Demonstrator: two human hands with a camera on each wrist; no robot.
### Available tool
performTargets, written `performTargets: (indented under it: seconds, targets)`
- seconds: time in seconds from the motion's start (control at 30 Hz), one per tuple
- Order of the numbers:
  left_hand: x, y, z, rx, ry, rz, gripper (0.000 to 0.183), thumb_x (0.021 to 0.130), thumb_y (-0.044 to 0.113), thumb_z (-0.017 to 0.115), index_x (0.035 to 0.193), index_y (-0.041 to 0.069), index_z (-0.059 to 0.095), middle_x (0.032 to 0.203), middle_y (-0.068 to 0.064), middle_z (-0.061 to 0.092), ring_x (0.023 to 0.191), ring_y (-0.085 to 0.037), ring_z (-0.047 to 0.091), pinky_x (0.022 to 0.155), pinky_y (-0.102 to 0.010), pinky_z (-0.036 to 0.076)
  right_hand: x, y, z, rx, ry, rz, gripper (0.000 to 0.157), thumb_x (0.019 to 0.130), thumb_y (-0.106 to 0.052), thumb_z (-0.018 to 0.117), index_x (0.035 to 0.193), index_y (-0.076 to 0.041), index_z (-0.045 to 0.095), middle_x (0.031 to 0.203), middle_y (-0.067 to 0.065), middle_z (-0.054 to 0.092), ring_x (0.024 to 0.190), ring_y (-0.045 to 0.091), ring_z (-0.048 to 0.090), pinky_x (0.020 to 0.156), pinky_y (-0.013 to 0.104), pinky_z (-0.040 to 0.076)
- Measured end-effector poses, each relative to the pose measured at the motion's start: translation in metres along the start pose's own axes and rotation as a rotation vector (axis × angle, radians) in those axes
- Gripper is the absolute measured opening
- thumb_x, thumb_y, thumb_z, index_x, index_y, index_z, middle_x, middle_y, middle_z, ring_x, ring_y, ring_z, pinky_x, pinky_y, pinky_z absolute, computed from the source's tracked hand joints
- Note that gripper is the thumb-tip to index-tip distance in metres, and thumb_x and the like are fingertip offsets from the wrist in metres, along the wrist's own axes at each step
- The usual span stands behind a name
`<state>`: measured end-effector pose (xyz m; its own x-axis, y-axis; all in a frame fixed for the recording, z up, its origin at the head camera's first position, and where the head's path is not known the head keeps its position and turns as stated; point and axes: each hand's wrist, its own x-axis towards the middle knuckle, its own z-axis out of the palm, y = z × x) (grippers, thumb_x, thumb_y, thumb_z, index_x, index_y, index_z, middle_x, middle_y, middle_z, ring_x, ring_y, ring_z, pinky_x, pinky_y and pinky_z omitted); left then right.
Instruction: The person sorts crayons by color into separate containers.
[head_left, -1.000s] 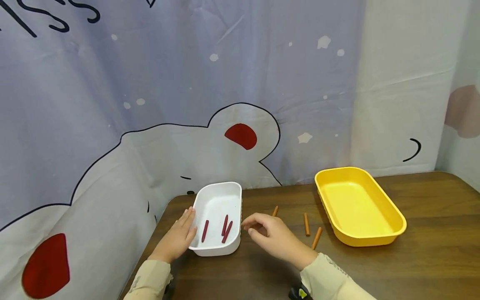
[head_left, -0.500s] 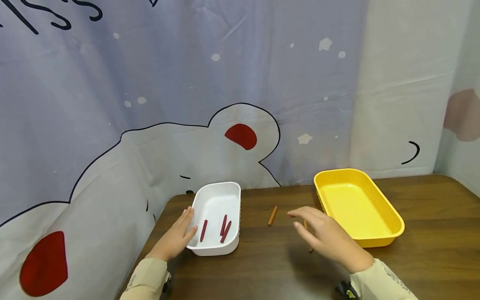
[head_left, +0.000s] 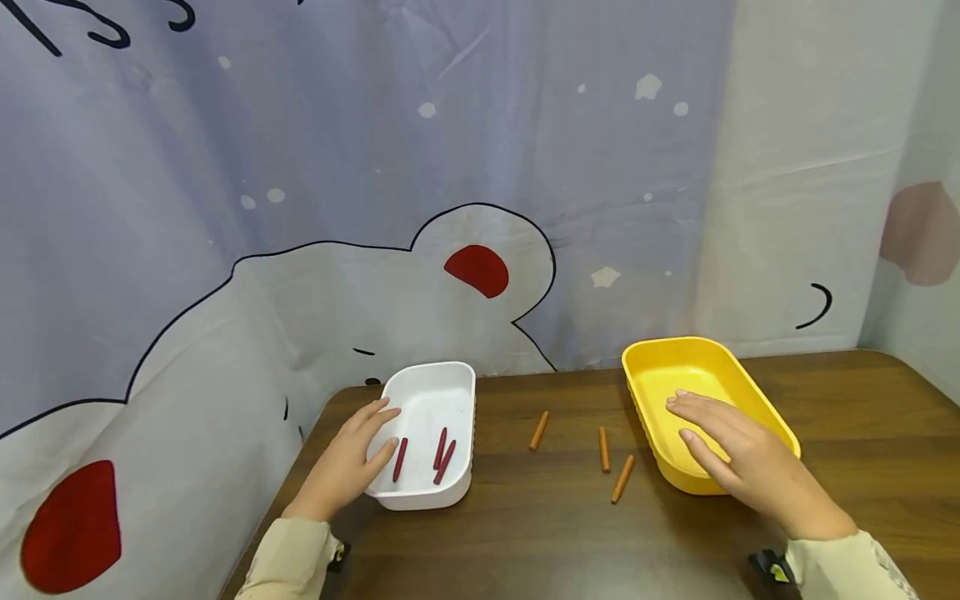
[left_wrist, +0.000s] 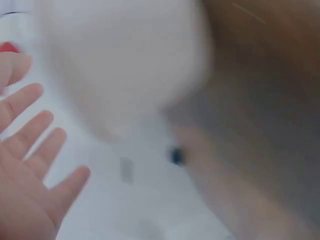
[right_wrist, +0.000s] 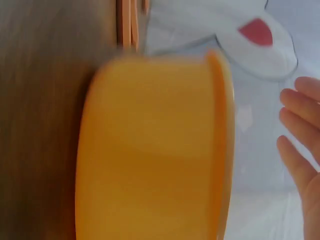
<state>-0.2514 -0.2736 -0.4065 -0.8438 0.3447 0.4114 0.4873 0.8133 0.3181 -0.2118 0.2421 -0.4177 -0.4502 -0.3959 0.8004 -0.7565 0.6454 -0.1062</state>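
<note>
My left hand (head_left: 347, 460) is at the left rim of a white tray (head_left: 420, 501), fingers spread; the head view does not settle whether it touches. In the left wrist view the same hand (left_wrist: 35, 150) shows straight, parted fingers with nothing in them. Three dark red crayon-like sticks (head_left: 401, 459) lie inside the white tray. Over the near part of a yellow tray (head_left: 652, 392) hovers my right hand (head_left: 750, 462), fingers extended and holding nothing. Between the trays, three orange-brown sticks (head_left: 604, 450) of similar shape lie on the table.
Both trays stand toward the back of a brown wooden table (head_left: 540, 533). Behind it hangs a printed curtain (head_left: 360, 167), which also closes off the left side. A dark wrist strap (head_left: 772, 568) shows at the right sleeve.
My right hand has moved right from beside the white tray, past the orange-brown sticks, to above the yellow tray. My left hand has shifted slightly, its fingers more spread. The sticks stay put.
</note>
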Motion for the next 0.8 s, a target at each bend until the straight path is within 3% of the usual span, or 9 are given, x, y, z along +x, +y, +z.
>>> performTargets:
  seconds: [0.17,0.27,0.37,0.4,0.5,0.6,0.8]
  targets:
    - [0.011,0.056,-0.007,-0.106,0.18,0.109,0.038,0.096,0.01,0.068,0.133,0.006,0.063,0.143,-0.012,0.056,0.134,-0.032,0.052,0.108,-0.051,0.044,-0.012,0.018,-0.019,-0.063,-0.018,0.073,0.042,0.106,-0.036,0.054,0.131,-0.004,0.066,0.134,0.012,0.064,0.14,0.002,0.042,0.117,0.015,0.024]
    - [0.018,0.09,-0.004,-0.145,0.226,0.197,0.037,0.095,0.01,0.068,0.131,0.006,0.064,0.138,-0.008,0.059,0.13,-0.027,0.055,0.105,-0.042,0.047,-0.019,0.026,-0.029,-0.107,-0.039,0.133,0.039,0.099,-0.023,0.065,0.134,-0.006,0.064,0.14,0.009,0.061,0.143,-0.003,0.035,0.117,0.012,0.02]
    - [0.024,0.117,0.002,-0.182,0.248,0.251,0.036,0.094,0.01,0.068,0.13,0.007,0.065,0.135,-0.006,0.061,0.126,-0.023,0.058,0.087,-0.031,0.054,-0.026,0.033,-0.036,-0.139,-0.055,0.189,0.046,0.094,-0.015,0.071,0.138,-0.008,0.061,0.146,0.005,0.056,0.144,-0.006,0.029,0.116,0.01,0.017]
    - [0.026,0.125,0.004,-0.197,0.257,0.262,0.036,0.094,0.01,0.068,0.129,0.007,0.065,0.134,-0.006,0.062,0.125,-0.023,0.058,0.086,-0.03,0.054,-0.028,0.035,-0.037,-0.147,-0.062,0.203,0.047,0.094,-0.014,0.071,0.14,-0.009,0.06,0.147,0.004,0.055,0.145,-0.006,0.028,0.116,0.01,0.016]
    - [0.032,0.147,0.015,-0.245,0.275,0.267,0.034,0.095,0.01,0.067,0.128,0.006,0.065,0.132,-0.006,0.063,0.124,-0.021,0.059,0.09,-0.031,0.055,-0.034,0.045,-0.041,-0.161,-0.083,0.223,0.049,0.096,-0.016,0.069,0.143,-0.01,0.057,0.148,0.007,0.054,0.146,-0.006,0.025,0.118,0.012,0.013]
    - [0.038,0.169,0.03,-0.283,0.265,0.238,0.033,0.096,0.012,0.065,0.128,0.007,0.065,0.128,-0.005,0.064,0.124,-0.019,0.059,0.106,-0.038,0.048,-0.041,0.055,-0.043,-0.15,-0.127,0.22,0.055,0.096,-0.017,0.069,0.148,-0.008,0.052,0.147,0.016,0.055,0.149,-0.002,0.022,0.122,0.018,0.01]
    - [0.051,0.201,0.057,-0.286,0.22,0.138,0.032,0.097,0.017,0.064,0.128,0.009,0.066,0.124,-0.005,0.066,0.12,-0.019,0.061,0.098,-0.039,0.053,-0.051,0.064,-0.042,-0.162,-0.253,0.279,0.073,0.095,-0.025,0.07,0.158,-0.008,0.036,0.158,0.016,0.04,0.153,0.005,0.013,0.124,0.024,-0.001]
